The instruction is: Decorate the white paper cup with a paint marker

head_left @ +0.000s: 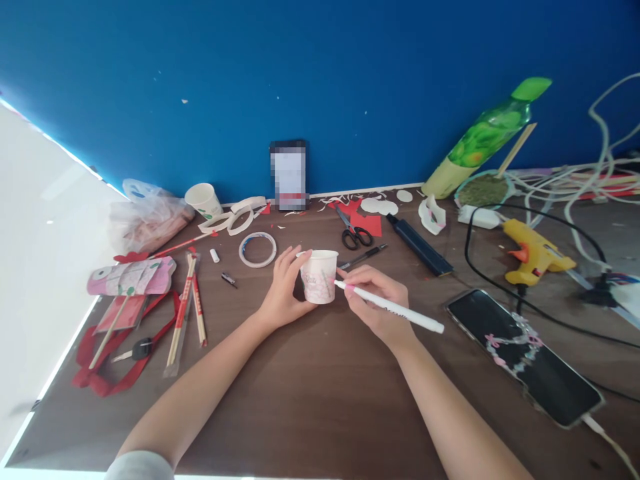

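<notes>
A white paper cup (321,280) with pink markings on its side stands upright on the brown table (300,400). My left hand (286,288) grips it from the left, with fingers at the rim and the thumb near the base. Between the fingers of my right hand (380,303) is a white marker (395,307) with a pink band. Its tip points left and meets, or nearly meets, the cup's right side. Just behind the right hand lie a black pen (367,256) and black-handled scissors (357,235).
A tape roll (257,234), wrapped chopsticks (182,313) and a key (138,349) lie at left. Another paper cup (203,200) stands behind. At right are a yellow glue gun (537,253), a phone (525,357), cables and a green bottle (480,143). A propped phone (290,175) leans against the blue wall.
</notes>
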Demonstrator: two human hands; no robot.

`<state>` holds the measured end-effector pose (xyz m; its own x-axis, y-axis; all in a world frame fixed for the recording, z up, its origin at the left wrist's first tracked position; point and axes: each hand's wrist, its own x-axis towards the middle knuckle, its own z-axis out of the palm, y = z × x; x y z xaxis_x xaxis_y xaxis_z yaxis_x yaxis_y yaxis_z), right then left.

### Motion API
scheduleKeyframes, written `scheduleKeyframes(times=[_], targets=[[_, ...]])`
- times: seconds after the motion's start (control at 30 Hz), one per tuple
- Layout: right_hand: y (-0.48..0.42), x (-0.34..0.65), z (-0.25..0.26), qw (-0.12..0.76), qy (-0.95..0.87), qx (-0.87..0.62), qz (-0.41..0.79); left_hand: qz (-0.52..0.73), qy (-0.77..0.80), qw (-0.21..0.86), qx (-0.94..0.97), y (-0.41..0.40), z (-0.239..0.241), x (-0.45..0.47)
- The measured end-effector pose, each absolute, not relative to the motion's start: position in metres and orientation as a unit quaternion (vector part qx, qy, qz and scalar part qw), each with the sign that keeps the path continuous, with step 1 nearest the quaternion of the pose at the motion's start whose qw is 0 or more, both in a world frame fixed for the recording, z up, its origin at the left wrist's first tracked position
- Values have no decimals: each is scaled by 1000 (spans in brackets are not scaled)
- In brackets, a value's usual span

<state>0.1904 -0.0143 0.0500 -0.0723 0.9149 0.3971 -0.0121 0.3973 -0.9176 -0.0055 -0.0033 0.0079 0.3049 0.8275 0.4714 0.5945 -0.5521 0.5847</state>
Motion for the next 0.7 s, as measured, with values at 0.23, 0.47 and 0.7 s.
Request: scheduleKeyframes(times=[0.23, 0.47, 0.7], targets=[[-13, 191, 45, 571, -602, -399, 390, 390, 442, 141, 796, -2, 8, -6], [-13, 190, 45, 577, -607, -391, 382, 395, 437, 134, 797, -1, 7, -6], [-13, 192, 42, 569, -610, -406, 374, 400, 429, 120, 801, -1, 6, -6]])
